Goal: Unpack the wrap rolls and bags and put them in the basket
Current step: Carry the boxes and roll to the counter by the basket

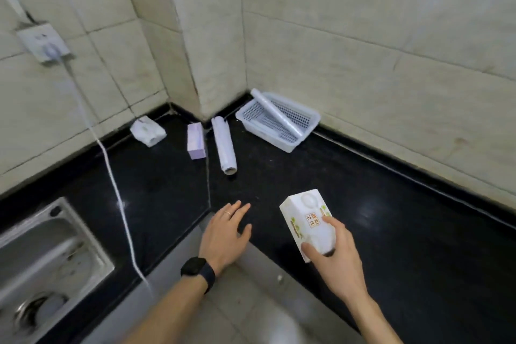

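Observation:
My right hand (336, 257) grips a white printed box (304, 218) just above the black counter's front edge. My left hand (224, 234) hovers flat over the counter edge to the left of the box, fingers spread, holding nothing. A white perforated basket (310, 120) sits in the back corner by the wall with one wrap roll (276, 113) lying slanted across it. A second wrap roll (224, 145) lies on the counter left of the basket. A small purple box (196, 140) stands beside that roll. A white packet (148, 130) rests further left by the wall.
A steel sink (44, 257) is set into the black counter (377, 204) at the lower left. A white cable (111, 176) hangs from a wall socket (43, 42) across the counter. Tiled walls close the corner behind. Floor tiles show below the counter edge.

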The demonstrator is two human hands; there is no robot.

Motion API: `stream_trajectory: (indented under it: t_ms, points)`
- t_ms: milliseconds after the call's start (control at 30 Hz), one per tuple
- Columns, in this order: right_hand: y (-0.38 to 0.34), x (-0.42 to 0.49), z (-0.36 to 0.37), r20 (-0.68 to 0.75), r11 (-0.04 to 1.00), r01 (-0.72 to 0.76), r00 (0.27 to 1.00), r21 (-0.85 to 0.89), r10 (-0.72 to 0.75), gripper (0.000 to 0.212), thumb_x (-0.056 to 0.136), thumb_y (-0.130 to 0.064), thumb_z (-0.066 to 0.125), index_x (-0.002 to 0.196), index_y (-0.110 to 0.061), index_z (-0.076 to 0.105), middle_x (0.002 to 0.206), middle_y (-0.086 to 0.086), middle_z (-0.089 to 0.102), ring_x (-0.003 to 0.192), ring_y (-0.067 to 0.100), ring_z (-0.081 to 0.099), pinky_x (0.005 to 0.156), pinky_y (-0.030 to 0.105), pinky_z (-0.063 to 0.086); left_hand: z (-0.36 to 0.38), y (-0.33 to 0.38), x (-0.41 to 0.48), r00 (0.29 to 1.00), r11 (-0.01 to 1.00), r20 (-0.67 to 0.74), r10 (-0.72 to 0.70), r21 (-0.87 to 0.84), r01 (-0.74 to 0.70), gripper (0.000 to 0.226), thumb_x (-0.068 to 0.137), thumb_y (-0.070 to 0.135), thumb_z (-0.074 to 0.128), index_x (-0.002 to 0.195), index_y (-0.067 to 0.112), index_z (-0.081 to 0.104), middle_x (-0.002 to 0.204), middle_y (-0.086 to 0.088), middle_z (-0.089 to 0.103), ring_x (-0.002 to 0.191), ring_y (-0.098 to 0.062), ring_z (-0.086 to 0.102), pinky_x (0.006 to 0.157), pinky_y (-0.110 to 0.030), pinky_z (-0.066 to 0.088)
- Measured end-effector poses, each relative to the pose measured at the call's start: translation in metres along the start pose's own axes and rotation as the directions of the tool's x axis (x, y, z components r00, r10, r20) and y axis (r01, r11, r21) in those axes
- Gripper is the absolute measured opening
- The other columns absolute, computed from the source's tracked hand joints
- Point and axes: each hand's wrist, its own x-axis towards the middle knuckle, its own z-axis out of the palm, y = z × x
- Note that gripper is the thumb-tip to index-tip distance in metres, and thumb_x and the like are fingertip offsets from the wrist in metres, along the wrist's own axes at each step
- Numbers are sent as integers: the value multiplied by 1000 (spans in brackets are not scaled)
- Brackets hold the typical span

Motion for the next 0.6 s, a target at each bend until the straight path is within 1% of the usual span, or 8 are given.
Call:
stream_trajectory:
  t_ms: [167, 300, 400, 533, 600]
  points:
    - [-51, 18, 51, 48, 996, 76, 996, -44, -74, 77, 66, -61, 71, 132, -61, 32, 133, -32, 38, 105, 9, 60, 76, 32, 49, -45, -55, 6, 996, 999, -68, -50, 1, 50, 53, 97, 45, 48, 149, 34, 40, 156, 6, 38, 147, -15, 26, 120, -30, 23]
    - [-78, 45, 76, 78, 991, 93, 993, -100, -85, 75, 66, -64, 68, 132, -61, 32, 137, -30, 38, 105, 10, 60, 77, 36, 48, -60, -81, 23, 991, 995, -87, -100, -33, 97, 54, 98, 44, 48, 149, 32, 39, 157, 4, 36, 148, -15, 25, 120, -30, 21]
    - [-90, 74, 91, 86, 986, 97, 993, -132, -86, 75, 66, -66, 66, 132, -60, 31, 140, -28, 37, 110, 11, 57, 77, 37, 47, -65, -98, 43, 990, 993, -83, -116, -29, 114, 55, 98, 45, 47, 150, 33, 37, 158, 4, 34, 148, -16, 24, 120, -30, 20]
    - [-101, 124, 108, 96, 979, 100, 992, -175, -84, 75, 67, -67, 64, 134, -56, 32, 145, -20, 38, 119, 17, 55, 76, 36, 41, -68, -116, 83, 986, 988, -70, -151, -31, 149, 55, 98, 46, 46, 151, 34, 35, 159, 5, 32, 148, -16, 23, 120, -31, 21]
    - [-106, 149, 116, 103, 976, 97, 992, -193, -78, 76, 68, -69, 62, 136, -54, 31, 148, -17, 38, 122, 19, 54, 76, 37, 41, -70, -122, 102, 983, 985, -60, -173, -31, 171, 56, 98, 48, 45, 151, 34, 34, 160, 5, 31, 149, -16, 22, 120, -33, 21]
